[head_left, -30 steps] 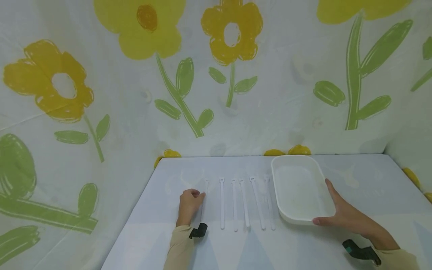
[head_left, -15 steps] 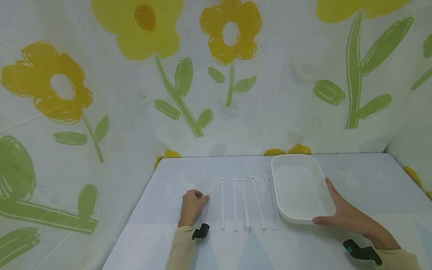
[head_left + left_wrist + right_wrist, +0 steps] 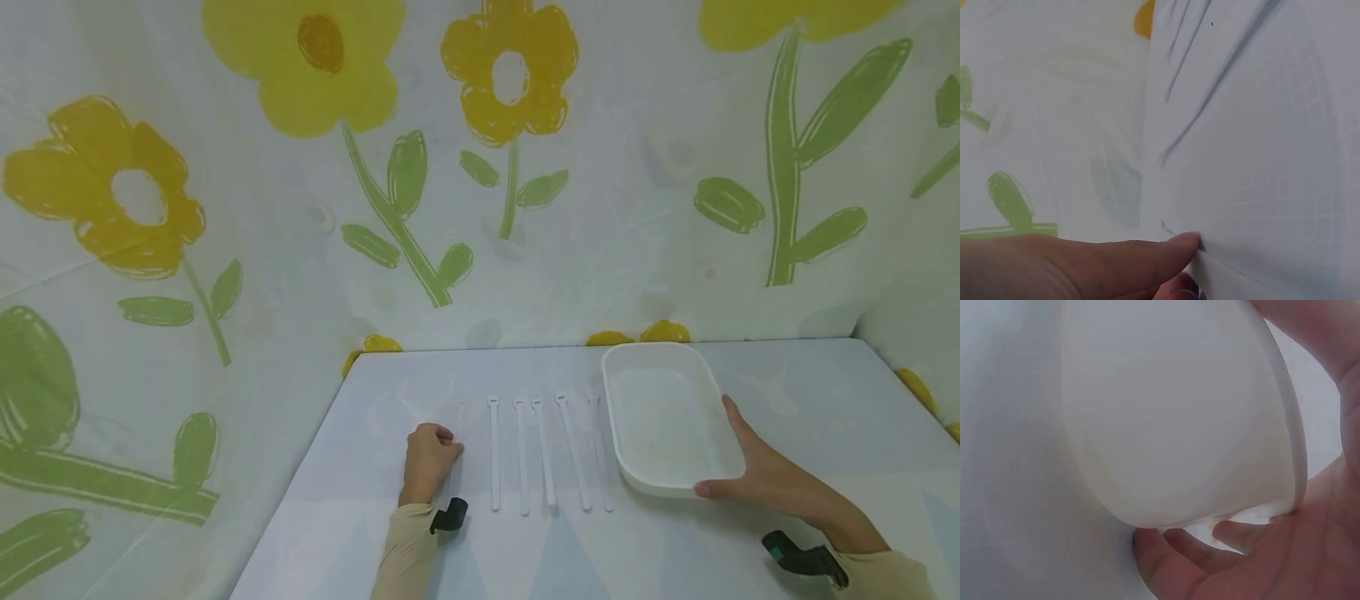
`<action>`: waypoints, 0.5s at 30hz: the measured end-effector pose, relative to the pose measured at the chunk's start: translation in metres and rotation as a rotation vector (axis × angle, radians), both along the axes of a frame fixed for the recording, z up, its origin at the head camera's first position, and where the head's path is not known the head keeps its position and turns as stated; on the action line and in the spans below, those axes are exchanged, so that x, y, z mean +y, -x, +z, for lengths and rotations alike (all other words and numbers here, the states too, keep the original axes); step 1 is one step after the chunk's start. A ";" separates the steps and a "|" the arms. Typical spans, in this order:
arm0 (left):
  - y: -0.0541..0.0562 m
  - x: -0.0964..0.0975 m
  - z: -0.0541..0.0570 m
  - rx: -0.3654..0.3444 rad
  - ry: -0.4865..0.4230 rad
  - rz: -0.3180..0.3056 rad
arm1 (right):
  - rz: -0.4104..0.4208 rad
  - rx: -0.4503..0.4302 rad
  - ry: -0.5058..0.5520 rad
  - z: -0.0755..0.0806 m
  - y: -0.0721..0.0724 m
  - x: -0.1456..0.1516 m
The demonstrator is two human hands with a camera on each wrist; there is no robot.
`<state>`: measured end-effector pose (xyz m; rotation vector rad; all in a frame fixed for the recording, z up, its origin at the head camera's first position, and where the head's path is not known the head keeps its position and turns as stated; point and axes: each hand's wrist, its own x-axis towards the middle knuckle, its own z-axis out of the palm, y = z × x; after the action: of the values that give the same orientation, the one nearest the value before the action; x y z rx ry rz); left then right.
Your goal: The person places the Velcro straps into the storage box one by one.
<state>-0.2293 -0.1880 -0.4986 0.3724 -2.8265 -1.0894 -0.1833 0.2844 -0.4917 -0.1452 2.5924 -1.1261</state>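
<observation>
My left hand (image 3: 430, 460) pinches the leftmost of several slim white cable ties (image 3: 495, 454) on the white table. In the left wrist view, its thumb (image 3: 1141, 259) presses along the edge of that pale strip (image 3: 1222, 278), a fingertip partly showing beneath. The other ties lie roughly parallel to the right, slotted heads toward the far edge. My right hand (image 3: 772, 475) grips the near right corner of a white plastic tray (image 3: 675, 417), thumb and fingers spread around it. Seen from the right wrist, several fingers (image 3: 1166, 562) support the tray's side; nothing lies in it.
A flower-printed cloth (image 3: 600, 208) hangs behind the table (image 3: 810, 433) and on both sides. The tray stands right beside the rightmost tie. Black wrist devices (image 3: 450, 515) sit on both forearms.
My left hand has shifted slightly right, then a little nearer along the leftmost tie. The right hand and the tray hold their place.
</observation>
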 end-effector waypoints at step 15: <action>-0.001 0.002 0.003 -0.012 -0.004 0.018 | 0.001 -0.005 0.005 0.000 0.000 0.001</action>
<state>-0.2287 -0.1858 -0.4958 0.4050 -2.8265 -1.0934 -0.1835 0.2852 -0.4915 -0.1441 2.5857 -1.1309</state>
